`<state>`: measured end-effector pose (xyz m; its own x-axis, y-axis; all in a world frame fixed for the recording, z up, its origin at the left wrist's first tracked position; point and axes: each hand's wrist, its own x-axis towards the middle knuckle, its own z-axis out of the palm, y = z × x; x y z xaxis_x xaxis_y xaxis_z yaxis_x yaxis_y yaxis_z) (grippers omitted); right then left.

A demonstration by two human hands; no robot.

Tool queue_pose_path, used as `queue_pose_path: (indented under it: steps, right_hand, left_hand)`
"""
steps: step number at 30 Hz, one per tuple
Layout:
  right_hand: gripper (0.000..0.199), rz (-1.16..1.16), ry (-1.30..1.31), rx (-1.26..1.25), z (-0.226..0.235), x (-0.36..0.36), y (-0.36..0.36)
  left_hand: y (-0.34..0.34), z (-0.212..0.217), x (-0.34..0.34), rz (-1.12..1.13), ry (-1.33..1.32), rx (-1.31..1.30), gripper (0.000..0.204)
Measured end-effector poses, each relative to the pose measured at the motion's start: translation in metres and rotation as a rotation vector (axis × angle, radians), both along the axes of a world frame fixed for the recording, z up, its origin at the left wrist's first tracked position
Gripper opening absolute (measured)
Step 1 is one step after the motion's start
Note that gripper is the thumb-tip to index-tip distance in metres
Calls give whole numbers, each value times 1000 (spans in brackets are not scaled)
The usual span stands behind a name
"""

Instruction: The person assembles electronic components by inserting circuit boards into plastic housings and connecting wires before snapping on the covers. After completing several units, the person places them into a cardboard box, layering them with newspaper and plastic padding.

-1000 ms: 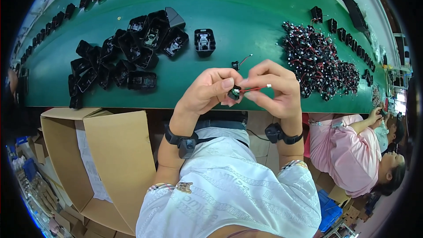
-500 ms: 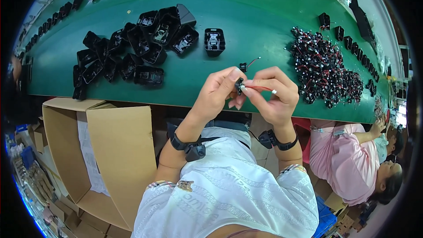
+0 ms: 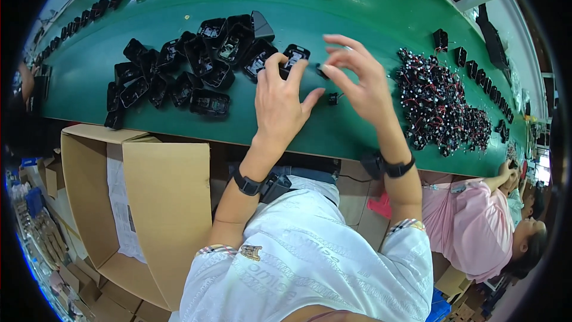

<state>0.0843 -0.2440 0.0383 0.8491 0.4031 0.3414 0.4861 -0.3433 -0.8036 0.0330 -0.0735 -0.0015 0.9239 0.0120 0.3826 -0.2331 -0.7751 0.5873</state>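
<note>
A black plastic housing (image 3: 296, 52) with an open top lies on the green table, just right of a heap of similar housings (image 3: 220, 45). My left hand (image 3: 277, 101) reaches to its near side, fingers spread, thumb apart, fingertips at or over its edge. To the right, my right hand (image 3: 362, 80) is raised with a small black part (image 3: 320, 71) at the tip of its thumb; the fingers partly hide it and are slightly blurred. A second small black part (image 3: 334, 99) with a thin wire rests on the table between the hands.
A large pile of small black parts (image 3: 435, 101) with red wires covers the table's right side. Rows of housings (image 3: 485, 80) line the far edges. Below the table's left front stands an open cardboard box (image 3: 170, 214). A person in pink (image 3: 473, 220) sits at the right.
My hands were together, holding a small black part with a red wire. Now they have parted and moved farther over the table, the left one up to the single housing.
</note>
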Motion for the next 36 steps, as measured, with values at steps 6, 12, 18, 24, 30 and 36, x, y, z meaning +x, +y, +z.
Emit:
queue_pose_path:
  steps: [6,12,18,24,30,36]
  right_hand:
    - [12,161,460,76,-14,18,-5]
    - [8,80,443,82,-12,-20,-14]
    - [12,136,29,160,15,-54,1]
    - [18,124,-337,-40,36,-60,19]
    - [16,14,-190,-80,38,-73,25]
    - [13,0,-79,88,30,-77,28]
  left_hand:
    - [17,-20,0,-19,-179,-133,26]
    - [40,-20,-2,-368,13,-388,26]
    - [45,-3,-13,-743,166,-1434,64]
    - [42,-12,-13,-858,221,-1458,60]
    - [41,-13,-13,-812,261,-1460,64]
    - [38,-15,-9,-880,280,-1499,62]
